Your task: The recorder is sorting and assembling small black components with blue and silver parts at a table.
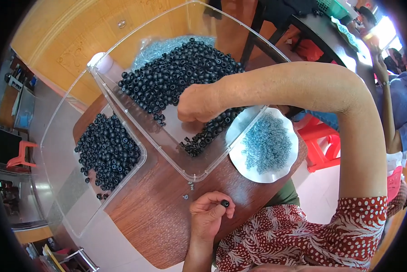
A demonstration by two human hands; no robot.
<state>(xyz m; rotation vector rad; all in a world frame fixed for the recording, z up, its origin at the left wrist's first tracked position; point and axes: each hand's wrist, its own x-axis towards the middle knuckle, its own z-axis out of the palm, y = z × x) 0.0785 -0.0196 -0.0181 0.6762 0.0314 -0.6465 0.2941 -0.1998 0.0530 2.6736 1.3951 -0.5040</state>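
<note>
Fingertips of the left hand (208, 213), low centre of frame, pinch one black bead (224, 203); right hand (195, 103), clenched, rests above it in the bead pile (176, 72) inside the clear bin (194, 174).

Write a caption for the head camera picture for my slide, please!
Left hand pinches one black bead while right hand digs into a clear bin of black beads.

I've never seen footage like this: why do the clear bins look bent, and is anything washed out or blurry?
Head view: the fisheye lens bows the bin edges and darkens the corners; daylight at upper right washes out the people there; the beads, left hand and right hand look sharp.
</note>
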